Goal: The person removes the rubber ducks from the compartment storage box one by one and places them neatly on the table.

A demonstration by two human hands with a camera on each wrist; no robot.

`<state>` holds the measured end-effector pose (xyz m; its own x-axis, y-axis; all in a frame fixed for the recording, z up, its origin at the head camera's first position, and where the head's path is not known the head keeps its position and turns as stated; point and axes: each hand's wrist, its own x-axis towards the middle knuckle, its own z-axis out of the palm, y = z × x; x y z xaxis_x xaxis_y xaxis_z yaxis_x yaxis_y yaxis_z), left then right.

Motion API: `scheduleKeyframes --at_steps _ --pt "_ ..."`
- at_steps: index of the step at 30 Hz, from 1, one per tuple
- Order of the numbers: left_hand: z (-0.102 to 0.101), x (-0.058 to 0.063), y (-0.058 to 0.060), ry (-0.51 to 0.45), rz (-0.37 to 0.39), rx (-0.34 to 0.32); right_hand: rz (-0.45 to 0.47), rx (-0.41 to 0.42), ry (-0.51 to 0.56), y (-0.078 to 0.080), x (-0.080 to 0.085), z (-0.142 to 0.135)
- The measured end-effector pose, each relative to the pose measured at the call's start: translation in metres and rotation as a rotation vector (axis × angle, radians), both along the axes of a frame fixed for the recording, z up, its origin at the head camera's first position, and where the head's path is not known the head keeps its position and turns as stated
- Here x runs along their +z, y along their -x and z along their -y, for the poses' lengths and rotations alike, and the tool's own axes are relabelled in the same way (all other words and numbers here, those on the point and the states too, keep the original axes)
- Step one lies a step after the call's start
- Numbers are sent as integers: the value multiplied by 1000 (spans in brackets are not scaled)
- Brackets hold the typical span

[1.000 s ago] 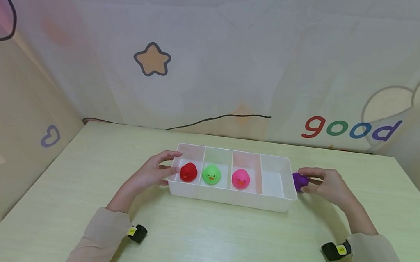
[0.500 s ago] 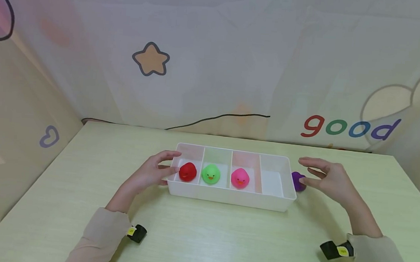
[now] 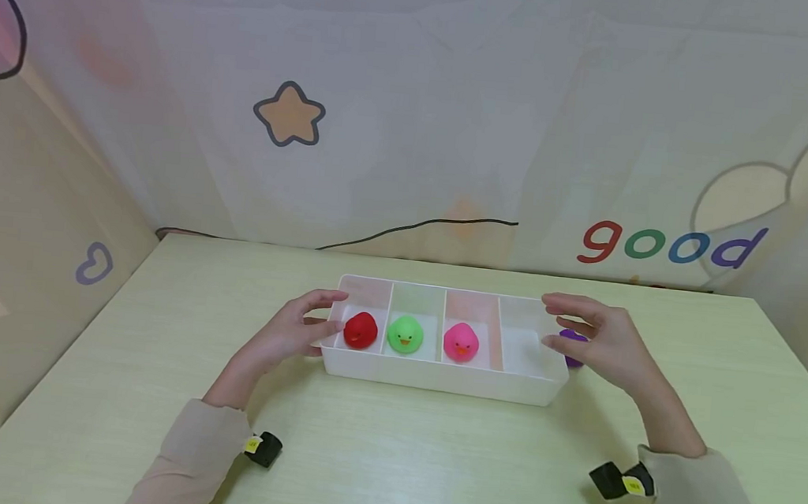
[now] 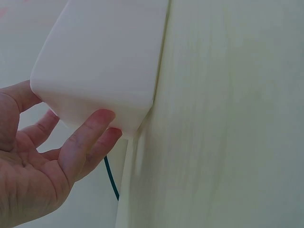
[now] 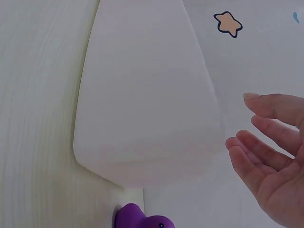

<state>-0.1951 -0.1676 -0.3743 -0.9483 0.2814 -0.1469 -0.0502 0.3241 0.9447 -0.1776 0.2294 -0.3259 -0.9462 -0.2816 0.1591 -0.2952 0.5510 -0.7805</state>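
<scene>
A white divided tray [image 3: 437,377] stands on the table. My left hand [image 3: 297,324] grips its left end, thumb at the rim; in the left wrist view the fingers [image 4: 97,124] touch the outside of the end wall. A red rubber duck [image 3: 360,331], a green one [image 3: 405,334] and a pink one [image 3: 462,342] sit in separate compartments. My right hand [image 3: 600,339] hovers over the tray's right end, fingers spread and holding nothing. A purple rubber duck [image 5: 137,217] sits on the table just outside that end, partly hidden by the right hand in the head view.
The pale wooden table [image 3: 387,464] ends at a printed cloth backdrop [image 3: 414,126] behind the tray. Black wrist devices [image 3: 263,449] are worn at both sleeves. The tray's rightmost compartment [image 3: 524,348] shows its bare floor.
My right hand has let go of the purple duck, lifted, and moved left over the tray's right end. The left hand and the tray have stayed in place.
</scene>
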Motion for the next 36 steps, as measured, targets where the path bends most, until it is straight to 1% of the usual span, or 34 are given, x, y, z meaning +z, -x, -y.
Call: scheduleKeyframes --at_steps 6,9,14,19,23,30,36 --pt "0 0 0 3 5 3 9 28 8 2 -1 14" --pt "0 0 0 3 3 0 -8 56 23 3 -3 22" --pt "0 -1 0 2 2 2 -11 103 46 5 -5 34" --pt "-1 -1 0 1 5 10 -10 133 49 7 -5 45" --pt "-1 -1 0 -1 4 10 9 146 39 11 -8 53" --pt "-1 -1 1 0 8 15 28 153 -18 16 -14 69" --pt "-1 -1 1 7 7 15 0 166 -143 20 -17 82"
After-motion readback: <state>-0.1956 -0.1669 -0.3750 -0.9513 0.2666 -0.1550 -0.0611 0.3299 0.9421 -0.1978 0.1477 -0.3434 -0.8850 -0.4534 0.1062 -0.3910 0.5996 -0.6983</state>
